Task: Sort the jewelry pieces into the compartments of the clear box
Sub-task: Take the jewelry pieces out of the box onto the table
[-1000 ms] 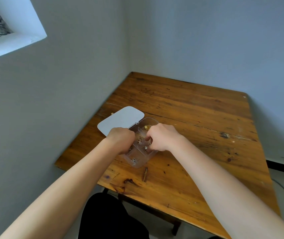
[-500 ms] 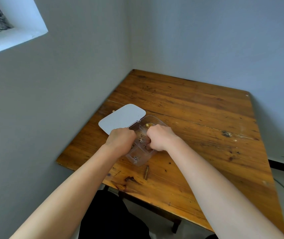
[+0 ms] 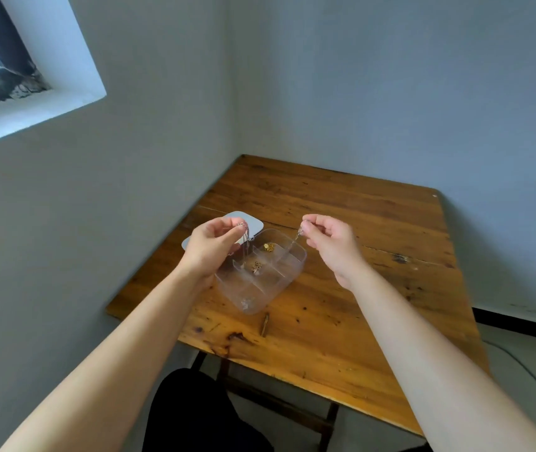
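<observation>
Clear box (image 3: 261, 272) on table (image 3: 341, 288), near its left edge. Lid (image 3: 253, 225) behind box, touching it. Left hand (image 3: 214, 246) above box's left side, right hand (image 3: 331, 241) above its right. Chain (image 3: 245, 246) hangs into box.

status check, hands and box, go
Left hand and right hand raised over clear box, each pinching an end of a thin chain. Gold pieces in far compartments. Nothing in the way.

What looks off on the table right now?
A small brown stick-like piece lies loose on the wooden table, just outside the near end of the clear box. Otherwise nothing spilled; a thin chain hangs between left hand and right hand.
</observation>
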`<control>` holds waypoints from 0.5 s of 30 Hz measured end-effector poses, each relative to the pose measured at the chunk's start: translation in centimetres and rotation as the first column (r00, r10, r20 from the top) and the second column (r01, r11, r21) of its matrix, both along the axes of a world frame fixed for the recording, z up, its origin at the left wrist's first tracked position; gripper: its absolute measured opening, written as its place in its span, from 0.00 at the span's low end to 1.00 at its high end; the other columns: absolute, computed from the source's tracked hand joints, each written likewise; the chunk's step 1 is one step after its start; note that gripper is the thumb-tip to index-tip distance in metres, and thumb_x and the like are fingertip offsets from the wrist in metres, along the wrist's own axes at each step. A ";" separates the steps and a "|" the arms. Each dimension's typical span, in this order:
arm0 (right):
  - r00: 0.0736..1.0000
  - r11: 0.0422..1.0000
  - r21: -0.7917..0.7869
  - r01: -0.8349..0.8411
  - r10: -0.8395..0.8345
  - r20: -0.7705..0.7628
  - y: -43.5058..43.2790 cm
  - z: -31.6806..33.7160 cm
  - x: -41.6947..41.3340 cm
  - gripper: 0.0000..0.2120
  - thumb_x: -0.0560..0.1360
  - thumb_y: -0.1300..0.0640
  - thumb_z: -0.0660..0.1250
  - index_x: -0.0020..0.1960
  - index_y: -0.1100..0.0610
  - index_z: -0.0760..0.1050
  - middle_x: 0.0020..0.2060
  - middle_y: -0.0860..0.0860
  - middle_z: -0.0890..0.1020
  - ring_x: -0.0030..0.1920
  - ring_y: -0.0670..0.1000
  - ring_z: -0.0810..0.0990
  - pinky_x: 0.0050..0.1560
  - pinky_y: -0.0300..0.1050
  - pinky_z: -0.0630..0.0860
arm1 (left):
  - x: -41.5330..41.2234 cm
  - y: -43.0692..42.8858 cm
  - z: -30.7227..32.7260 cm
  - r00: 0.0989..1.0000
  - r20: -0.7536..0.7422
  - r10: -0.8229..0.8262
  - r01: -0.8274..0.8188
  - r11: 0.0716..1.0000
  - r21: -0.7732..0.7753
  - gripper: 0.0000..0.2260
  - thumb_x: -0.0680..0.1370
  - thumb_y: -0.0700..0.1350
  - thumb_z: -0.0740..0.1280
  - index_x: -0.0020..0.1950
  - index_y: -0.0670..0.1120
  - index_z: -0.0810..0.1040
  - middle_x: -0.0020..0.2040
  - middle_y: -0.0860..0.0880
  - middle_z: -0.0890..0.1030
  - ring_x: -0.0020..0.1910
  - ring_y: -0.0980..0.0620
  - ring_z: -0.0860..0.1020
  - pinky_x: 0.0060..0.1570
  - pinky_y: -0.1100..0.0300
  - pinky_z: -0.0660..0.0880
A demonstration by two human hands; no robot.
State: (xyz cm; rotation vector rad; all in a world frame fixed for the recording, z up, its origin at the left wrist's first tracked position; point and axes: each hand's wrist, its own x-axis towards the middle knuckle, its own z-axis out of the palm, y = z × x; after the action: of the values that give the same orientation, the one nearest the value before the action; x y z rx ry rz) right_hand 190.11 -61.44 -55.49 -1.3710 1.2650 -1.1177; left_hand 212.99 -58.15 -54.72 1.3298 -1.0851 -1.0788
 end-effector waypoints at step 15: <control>0.795 0.938 0.122 0.324 -0.340 0.502 5.0 4.2 -11.5 0.08 0.78 0.60 0.69 0.56 0.54 0.81 0.47 0.53 0.83 0.43 0.48 0.85 0.46 0.44 0.82 | -15.2 0.7 2.4 0.883 -0.407 -0.232 0.248 0.969 -0.016 0.09 0.80 0.41 0.67 0.57 0.39 0.80 0.39 0.46 0.82 0.41 0.50 0.81 0.50 0.52 0.80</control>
State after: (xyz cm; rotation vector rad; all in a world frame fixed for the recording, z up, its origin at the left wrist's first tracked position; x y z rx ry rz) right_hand 178.57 -56.41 -51.34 -0.7474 1.1286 -1.5776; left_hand 197.80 -57.49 -52.32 0.9502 -0.9304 -1.4909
